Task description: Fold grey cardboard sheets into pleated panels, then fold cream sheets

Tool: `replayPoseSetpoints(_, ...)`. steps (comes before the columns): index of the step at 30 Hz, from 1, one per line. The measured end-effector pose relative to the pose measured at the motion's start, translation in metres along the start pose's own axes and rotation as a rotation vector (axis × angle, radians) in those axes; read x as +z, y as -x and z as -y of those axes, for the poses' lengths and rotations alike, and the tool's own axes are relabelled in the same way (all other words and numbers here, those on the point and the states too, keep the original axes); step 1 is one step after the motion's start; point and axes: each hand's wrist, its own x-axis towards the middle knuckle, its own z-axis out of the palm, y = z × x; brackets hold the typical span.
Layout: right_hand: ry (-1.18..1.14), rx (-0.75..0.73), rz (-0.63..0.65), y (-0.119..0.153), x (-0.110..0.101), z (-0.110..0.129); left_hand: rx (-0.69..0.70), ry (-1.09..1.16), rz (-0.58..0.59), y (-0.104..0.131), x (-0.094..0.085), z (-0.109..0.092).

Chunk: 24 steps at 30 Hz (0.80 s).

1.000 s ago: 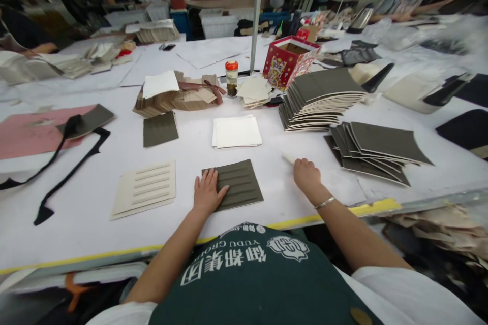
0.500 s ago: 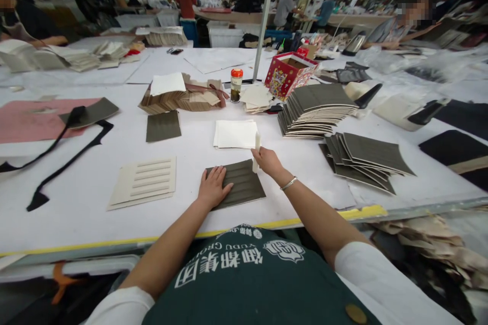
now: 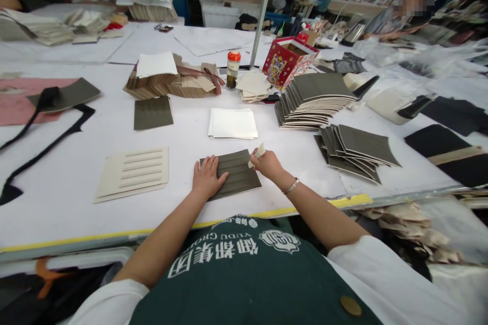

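A dark olive panel with raised ridges lies flat on the table in front of me. My left hand rests on its left side, fingers stretched out. My right hand is closed around a flat cream-coloured strip tool, held at the panel's upper right corner. Whether the tool's lower end touches the panel, I cannot tell. Just beyond lies a small stack of white sheets. To the left are cream panels with slot-like ridges.
Olive panels form a tall stack and a fanned pile on the right. Behind stand a red box, an orange-lidded jar and a metal pole. Black strips lie left. Yellow tape marks the front edge.
The strip tool has gone from upright to slanted in my right hand, which stays near the panel's right end. My left hand remains on the panel. The view has tilted downward.
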Motion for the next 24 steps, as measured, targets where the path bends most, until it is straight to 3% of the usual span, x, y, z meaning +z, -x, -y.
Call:
replayPoseSetpoints(5, -0.026, 0.101, 0.347, 0.047, -0.016, -0.006, -0.051, 0.071, -0.032, -0.002, 0.002, 0.016)
replayPoseSetpoints(8, -0.266, 0.139, 0.202, 0.039, -0.008, 0.003, -0.025, 0.068, -0.029, 0.003, 0.003, 0.031)
replayPoseSetpoints(11, -0.396, 0.052, 0.097, 0.011, 0.017, 0.031, 0.018, 0.022, -0.019, 0.010, 0.001, 0.037)
replayPoseSetpoints(14, -0.162, -0.105, 0.043, -0.016, 0.045, 0.068, -0.005, -0.003, -0.012, 0.013, -0.002, 0.034)
replayPoseSetpoints(17, 0.180, -0.172, -0.036, -0.028, 0.057, 0.092, -0.014, -0.012, 0.001, 0.014, -0.004, 0.030)
replayPoseSetpoints(20, 0.307, -0.204, 0.004, -0.017, 0.056, 0.097, -0.012, -0.009, 0.004, 0.015, -0.004, 0.029)
replayPoseSetpoints(24, 0.272, -0.274, 0.129, 0.035, 0.046, 0.084, -0.024, 0.015, -0.004, 0.014, -0.002, 0.029)
